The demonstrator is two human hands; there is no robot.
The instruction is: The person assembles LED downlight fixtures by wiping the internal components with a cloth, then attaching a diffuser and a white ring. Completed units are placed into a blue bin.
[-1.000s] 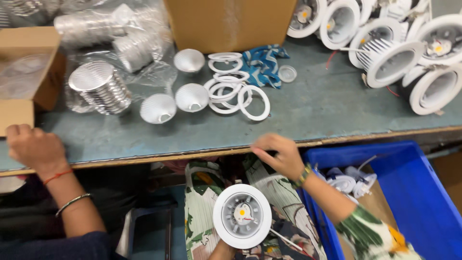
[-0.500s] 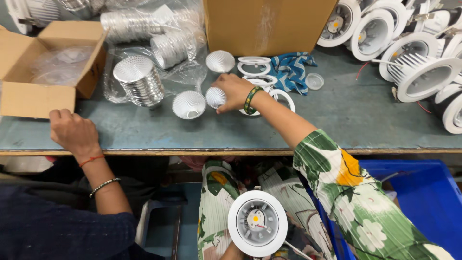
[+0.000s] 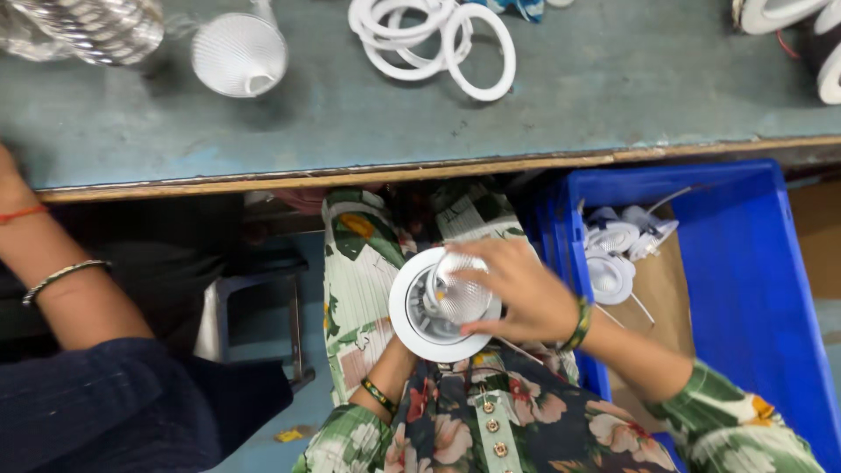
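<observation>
Your right hand (image 3: 526,293) pinches the ribbed reflector cone (image 3: 462,293) in the white lamp ring (image 3: 412,317), just below the counter (image 3: 561,96) edge. Seat it square; your left hand's grip under the ring is hidden.

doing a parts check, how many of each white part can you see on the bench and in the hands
Rings on the bench: 4, overlapping, so roughly
Reflector cones: 2, one on the bench, one in the right hand
Lamp housing held from below by the left hand: 1
Total: 7
</observation>
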